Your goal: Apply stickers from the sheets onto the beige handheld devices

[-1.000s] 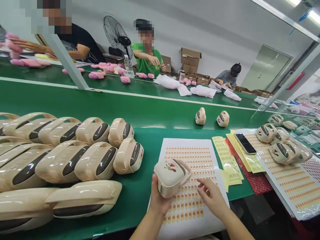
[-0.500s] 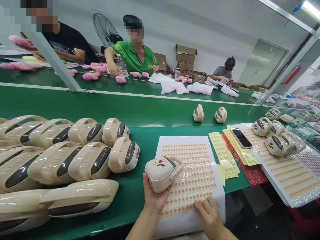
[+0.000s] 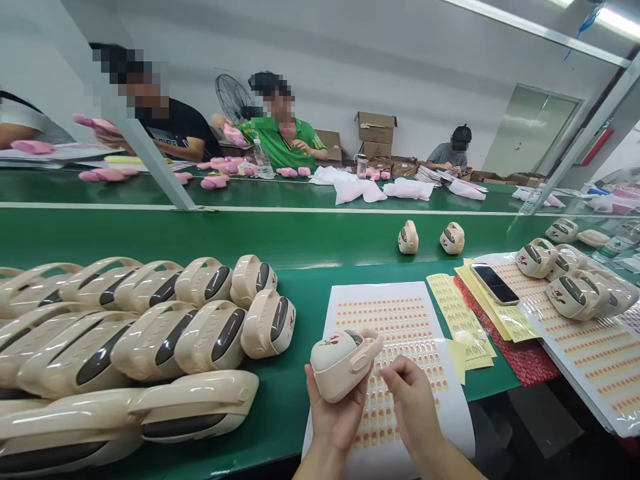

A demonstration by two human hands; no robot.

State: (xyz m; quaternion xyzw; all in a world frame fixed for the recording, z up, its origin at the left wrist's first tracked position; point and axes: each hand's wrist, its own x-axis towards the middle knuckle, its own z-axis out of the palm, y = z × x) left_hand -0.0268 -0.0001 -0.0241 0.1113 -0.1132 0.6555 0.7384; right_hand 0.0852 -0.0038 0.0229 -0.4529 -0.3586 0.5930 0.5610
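Note:
My left hand (image 3: 336, 415) cradles a cream, handled device (image 3: 336, 377) from below, its pale front with a red print facing up and to the left. Just right of the device, my right hand (image 3: 413, 400) has its thumb and forefinger pinched together; whatever is between them is too small to make out. Beneath both hands lies a white sheet (image 3: 345, 297) covered in rows of small orange-and-red stickers. Rows of similar cream devices (image 3: 205, 333) fill the left side of the green table.
Two cream devices (image 3: 409, 238) stand on the green belt ahead. Yellow sticker sheets (image 3: 453, 313), a phone (image 3: 495, 284) and another sticker sheet (image 3: 595, 353) with devices on it lie right. Across the belt, people (image 3: 295, 143) handle pink items behind a metal post (image 3: 163, 163).
My right hand has risen from the lower sticker rows to beside the device. The held device has turned, showing more of its side. The camera view has shifted.

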